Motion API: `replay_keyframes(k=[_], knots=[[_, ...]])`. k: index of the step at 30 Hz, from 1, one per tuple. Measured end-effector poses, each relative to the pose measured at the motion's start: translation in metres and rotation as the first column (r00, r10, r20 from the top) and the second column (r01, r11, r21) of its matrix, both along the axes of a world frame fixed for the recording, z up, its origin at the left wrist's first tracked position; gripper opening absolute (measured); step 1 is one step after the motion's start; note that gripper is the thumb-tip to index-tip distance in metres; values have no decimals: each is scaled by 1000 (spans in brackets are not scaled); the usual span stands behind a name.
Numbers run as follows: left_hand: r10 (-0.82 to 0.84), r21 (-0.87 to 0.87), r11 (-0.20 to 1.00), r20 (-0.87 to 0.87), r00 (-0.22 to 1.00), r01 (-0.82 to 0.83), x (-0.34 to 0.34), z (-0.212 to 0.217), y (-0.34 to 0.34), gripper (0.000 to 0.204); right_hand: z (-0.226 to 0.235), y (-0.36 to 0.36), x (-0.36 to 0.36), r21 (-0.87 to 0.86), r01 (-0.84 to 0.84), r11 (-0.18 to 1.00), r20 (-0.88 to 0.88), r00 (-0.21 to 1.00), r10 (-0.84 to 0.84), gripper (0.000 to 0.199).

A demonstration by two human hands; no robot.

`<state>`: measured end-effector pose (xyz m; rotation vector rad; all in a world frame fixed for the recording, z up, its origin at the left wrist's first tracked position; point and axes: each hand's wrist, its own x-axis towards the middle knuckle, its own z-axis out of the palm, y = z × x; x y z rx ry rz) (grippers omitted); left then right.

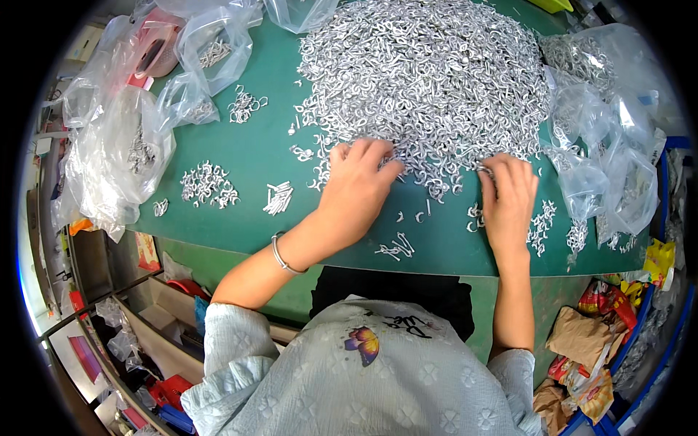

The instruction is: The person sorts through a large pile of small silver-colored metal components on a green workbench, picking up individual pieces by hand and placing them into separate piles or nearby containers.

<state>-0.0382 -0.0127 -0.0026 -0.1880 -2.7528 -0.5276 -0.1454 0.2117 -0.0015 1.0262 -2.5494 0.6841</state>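
A broad heap of small silvery metal pieces [429,65], many curved or hooked, covers the far middle of the green table [327,251]. At the heap's near left edge my left hand [356,189] reaches in with bent fingers, thumb close to the index finger. Whatever lies between those fingertips is too small to make out. My right hand [510,203] is at the near right edge, thumb and fingers pinched around a small metal piece [482,169]. Between the hands, a few loose pieces [419,216] and a little group of thin metal pins [396,247] lie near the table's front edge.
On the left are sorted piles of curved pieces [209,184], straight pins [278,198] and open rings [246,105]. Clear plastic bags [120,160] stand behind them, with more bags [629,163] at the right. Small piles [540,227] sit beside my right hand.
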Motion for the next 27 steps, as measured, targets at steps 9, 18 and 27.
replay_keyframes(k=[9,18,27], knots=[[-237,137,966,133,962,219,9,9,10,24,4,-24,27,46,-251,967,124,962,244,29],[-163,84,983,32,986,160,7,3,6,26,8,-10,8,-33,-30,999,50,998,31,20],[-218,20,976,4,976,218,6,-1,-5,28,16,-1,21,-89,-35,995,156,987,49,20]])
